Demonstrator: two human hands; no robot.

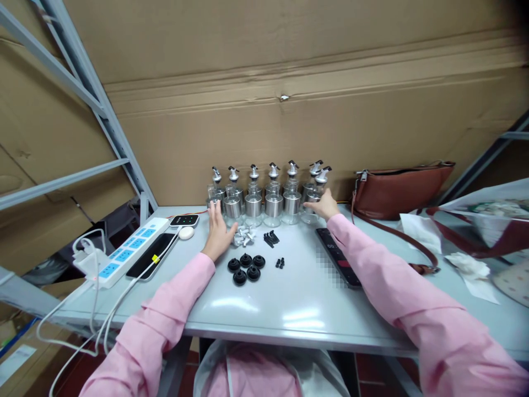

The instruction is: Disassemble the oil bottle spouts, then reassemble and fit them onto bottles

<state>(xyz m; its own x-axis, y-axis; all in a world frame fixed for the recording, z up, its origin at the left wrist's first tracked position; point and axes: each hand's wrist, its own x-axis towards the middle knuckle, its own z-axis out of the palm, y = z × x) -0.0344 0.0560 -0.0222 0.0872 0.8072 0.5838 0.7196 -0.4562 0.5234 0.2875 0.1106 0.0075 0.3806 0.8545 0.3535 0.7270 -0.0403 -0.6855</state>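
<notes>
Glass oil bottles with brushed metal bands stand upright in two rows at the back of the table. My left hand (219,230), fingers stretched out, is at the leftmost front bottle (214,203), which it partly hides. My right hand (324,205) curls round the right front bottle (313,199), its thumb across the near side. A silver pourer spout with a black flap (322,175) tops that bottle; more spouts (273,170) rise along the back row. In front lie silver spout pieces (245,236), black flaps (271,238), round black stoppers (246,269) and tiny black caps (280,263).
A phone (339,258) lies under my right forearm. At left are a power strip (132,251) with white cables, another phone (152,256) and a small black device (184,220). A brown handbag (403,190) and crumpled tissue (469,266) sit right; cardboard (289,132) stands behind.
</notes>
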